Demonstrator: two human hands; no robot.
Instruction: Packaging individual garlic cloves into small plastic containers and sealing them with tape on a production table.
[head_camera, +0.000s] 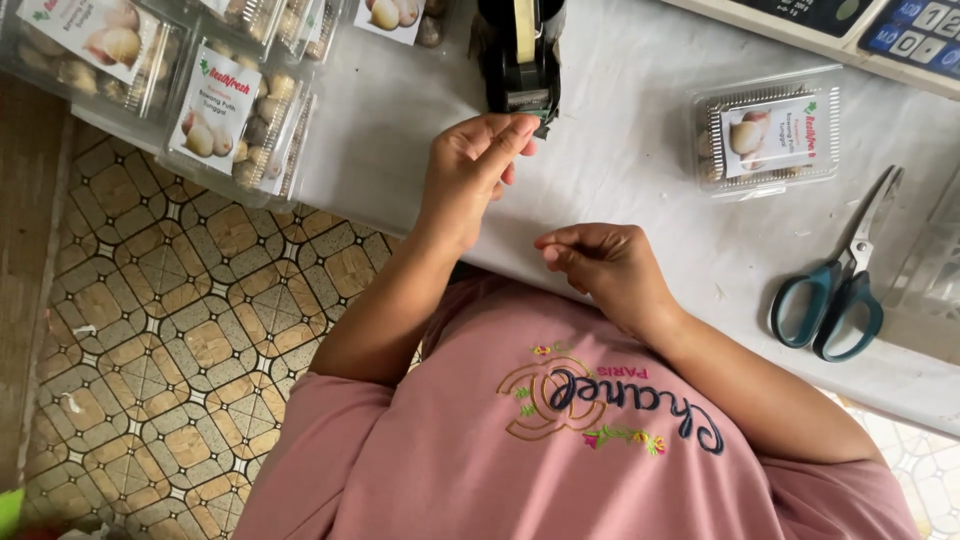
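Note:
A black tape dispenser (519, 55) with a roll of pale tape stands on the white table (620, 150) at the top middle. My left hand (468, 170) reaches up to its front edge, thumb and fingertips pinched together at the cutter where the tape end sits. The tape strip itself is too thin and clear to make out. My right hand (603, 265) hovers lower, near the table's front edge, with its fingers curled and thumb pressed to the fingertips. Nothing shows in it.
A clear lidded box of round pale bulbs with a label (768, 135) lies to the right, teal-handled scissors (835, 290) beyond it. Several more such boxes (225, 115) are stacked at the top left. A scale's keypad (900, 30) sits top right. Patterned floor tiles (180, 330) are at the left.

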